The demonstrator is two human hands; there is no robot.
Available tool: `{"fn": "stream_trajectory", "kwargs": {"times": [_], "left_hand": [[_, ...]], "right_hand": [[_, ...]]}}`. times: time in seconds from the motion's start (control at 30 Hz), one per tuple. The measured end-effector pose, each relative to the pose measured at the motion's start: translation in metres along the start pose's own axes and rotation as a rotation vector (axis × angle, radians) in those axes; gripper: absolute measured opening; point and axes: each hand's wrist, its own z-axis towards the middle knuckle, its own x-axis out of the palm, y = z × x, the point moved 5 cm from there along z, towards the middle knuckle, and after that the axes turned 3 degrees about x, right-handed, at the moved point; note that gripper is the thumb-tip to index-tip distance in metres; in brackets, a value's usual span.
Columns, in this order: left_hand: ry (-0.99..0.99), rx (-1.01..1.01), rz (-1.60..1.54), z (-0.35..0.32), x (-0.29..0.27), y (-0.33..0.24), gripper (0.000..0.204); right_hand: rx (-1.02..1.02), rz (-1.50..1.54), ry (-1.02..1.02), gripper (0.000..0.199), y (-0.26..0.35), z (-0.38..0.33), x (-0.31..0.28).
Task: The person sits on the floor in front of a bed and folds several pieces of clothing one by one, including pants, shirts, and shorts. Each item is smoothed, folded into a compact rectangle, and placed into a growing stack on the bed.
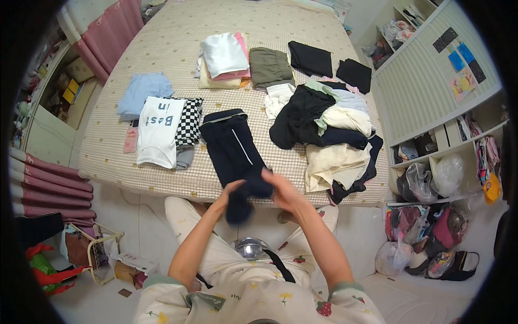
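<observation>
A pair of navy trousers [232, 146] with a thin white stripe lies lengthwise at the near edge of the bed. Its waist end points away from me, and its near end bunches up and hangs over the edge, blurred by motion. My left hand [229, 195] is closed on the left side of that bunched end. On the other side my right hand [285, 190], also somewhat blurred, grips the cloth with its thumb on top. Left of the trousers are a folded white T-shirt [156, 137] with dark lettering and a black-and-white checkered garment [189, 121].
A loose heap of clothes, with a black garment [302, 116] and a cream one [334, 167], lies at the right. Farther back are folded white [224, 55], olive [271, 67] and black [310, 58] pieces. Light blue clothing [144, 93] lies left; shelves [437, 156] stand right.
</observation>
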Motion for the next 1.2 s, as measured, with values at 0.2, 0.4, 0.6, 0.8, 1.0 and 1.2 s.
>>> {"fn": "stream_trajectory", "kwargs": {"times": [0.2,0.4,0.6,0.8,1.0,1.2], "left_hand": [[-0.5,-0.132,-0.962,-0.014,-0.054,0.01,0.059],[-0.716,-0.335,-0.369,-0.039,-0.087,0.04,0.043],[-0.855,-0.081,-0.171,0.026,-0.106,0.01,0.054],[-0.748,-0.319,-0.193,0.077,-0.09,-0.029,0.043],[-0.466,0.071,0.112,0.096,-0.029,-0.177,0.024],[-0.162,0.519,0.687,0.063,-0.019,-0.212,0.032]], "right_hand": [[-0.523,-0.739,-0.697,0.047,0.053,0.101,-0.072],[-0.153,-1.211,-0.859,0.049,-0.018,0.105,-0.105],[-0.001,-1.241,-0.703,0.039,-0.033,0.092,-0.146],[-0.584,-1.473,-1.15,0.036,-0.021,0.038,-0.112],[-0.269,-0.549,-0.45,0.045,-0.011,0.048,-0.091],[-0.333,0.782,0.02,0.071,0.013,0.036,-0.042]]}}
